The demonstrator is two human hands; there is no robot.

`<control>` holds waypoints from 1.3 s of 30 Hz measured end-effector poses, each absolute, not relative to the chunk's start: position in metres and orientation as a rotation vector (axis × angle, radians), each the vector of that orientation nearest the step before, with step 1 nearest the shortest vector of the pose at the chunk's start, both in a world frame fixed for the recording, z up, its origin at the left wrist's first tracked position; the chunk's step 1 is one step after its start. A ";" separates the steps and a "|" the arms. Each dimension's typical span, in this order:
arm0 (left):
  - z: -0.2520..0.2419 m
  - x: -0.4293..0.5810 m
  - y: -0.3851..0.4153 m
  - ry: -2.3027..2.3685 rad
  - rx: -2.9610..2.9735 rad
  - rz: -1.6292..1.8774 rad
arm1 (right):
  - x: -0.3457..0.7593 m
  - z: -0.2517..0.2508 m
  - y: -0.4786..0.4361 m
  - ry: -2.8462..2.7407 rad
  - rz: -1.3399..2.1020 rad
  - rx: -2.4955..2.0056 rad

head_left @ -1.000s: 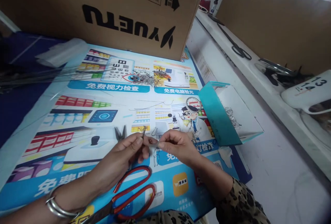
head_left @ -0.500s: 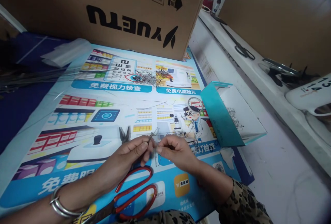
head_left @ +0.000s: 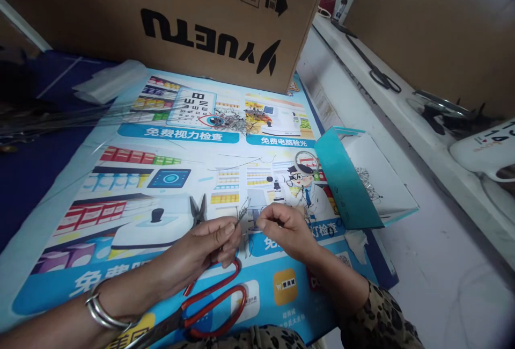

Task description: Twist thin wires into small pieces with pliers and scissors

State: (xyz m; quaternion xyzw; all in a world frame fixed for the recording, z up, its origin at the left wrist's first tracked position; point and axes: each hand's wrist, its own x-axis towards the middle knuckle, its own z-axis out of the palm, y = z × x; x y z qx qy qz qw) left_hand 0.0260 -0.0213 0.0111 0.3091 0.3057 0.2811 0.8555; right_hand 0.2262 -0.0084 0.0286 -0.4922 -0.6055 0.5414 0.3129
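Note:
My left hand [head_left: 213,241] is closed, pinching a small bent wire piece [head_left: 242,213] that sticks up from its fingertips. My right hand [head_left: 281,228] is closed in a pinch just right of that wire, holding something thin I cannot make out. Both hands hover over a blue printed poster [head_left: 132,188]. Small pliers [head_left: 198,210] lie beside my left fingers. Red-handled scissors [head_left: 209,298] lie under my left wrist. A pile of tangled wire bits [head_left: 235,121] sits further back on the poster.
A big cardboard box [head_left: 181,21] stands behind the poster. An open teal box [head_left: 341,182] with wire bits inside lies at the right. Long straight wires [head_left: 48,121] lie at the left. A white ledge [head_left: 386,96] on the right holds black scissors and other tools.
My right hand has drawn a little to the right, away from my left fingers. The wire piece in my left hand now stands free. The view has shifted slightly.

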 end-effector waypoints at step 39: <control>0.007 0.028 -0.031 0.880 1.380 0.621 | 0.205 0.009 -0.020 -1.020 1.608 -1.152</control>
